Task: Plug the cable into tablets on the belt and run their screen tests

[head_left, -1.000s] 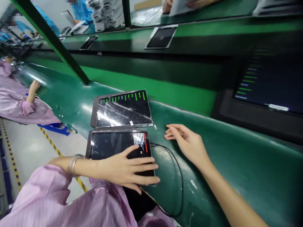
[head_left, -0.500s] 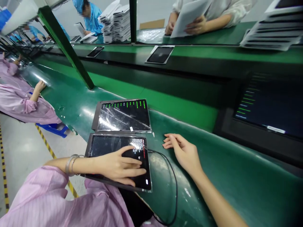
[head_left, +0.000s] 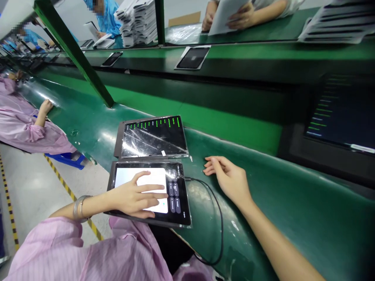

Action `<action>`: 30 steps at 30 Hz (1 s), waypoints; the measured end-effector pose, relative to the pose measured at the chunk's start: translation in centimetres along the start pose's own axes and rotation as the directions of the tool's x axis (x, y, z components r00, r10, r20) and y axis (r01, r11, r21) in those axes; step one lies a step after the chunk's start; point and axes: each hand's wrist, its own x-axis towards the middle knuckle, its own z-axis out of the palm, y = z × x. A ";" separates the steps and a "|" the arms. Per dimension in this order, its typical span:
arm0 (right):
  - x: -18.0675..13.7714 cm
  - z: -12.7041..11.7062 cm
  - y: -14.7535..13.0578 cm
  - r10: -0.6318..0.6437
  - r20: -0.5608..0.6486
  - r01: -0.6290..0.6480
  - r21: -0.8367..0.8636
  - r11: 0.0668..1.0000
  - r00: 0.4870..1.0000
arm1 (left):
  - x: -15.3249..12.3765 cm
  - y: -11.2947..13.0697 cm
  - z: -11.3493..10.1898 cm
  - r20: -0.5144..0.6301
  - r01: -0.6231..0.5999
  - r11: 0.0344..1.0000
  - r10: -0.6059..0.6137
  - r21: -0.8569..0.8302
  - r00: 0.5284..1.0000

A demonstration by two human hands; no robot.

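My left hand lies flat with spread fingers on the screen of the near tablet, which shows a white panel and several grey buttons. A black cable plugs into that tablet's right edge and loops down off the belt. My right hand rests open on the green conveyor belt, just right of the tablet, touching nothing else. A second tablet, wrapped in clear film and showing green text lines, lies directly behind the near one.
A large screen with green lines stands at the right. A green post rises behind the tablets. On the upper belt lie a tablet and a phone. Other workers sit at left and stand across the line.
The near tablet's screen changed from dark with text to a white panel with buttons. My left hand slid left across the screen. My right hand stayed put.
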 end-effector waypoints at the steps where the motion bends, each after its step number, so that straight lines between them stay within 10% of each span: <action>1: 0.0 0.1 0.0 -0.003 -0.002 0.003 0.009 1.000 1.000 | 0.3 0.0 0.2 -0.010 -0.055 0.998 0.055 0.008 0.998; 9: 0.0 0.4 -0.5 -0.034 -0.008 0.034 0.092 0.995 0.999 | 1.2 -0.5 2.9 0.030 -0.233 0.964 0.231 0.125 0.973; 30: -0.2 0.4 -1.9 -0.079 0.084 0.077 0.028 0.997 0.993 | 3.5 -1.6 1.0 0.009 -0.071 0.991 0.070 0.113 0.997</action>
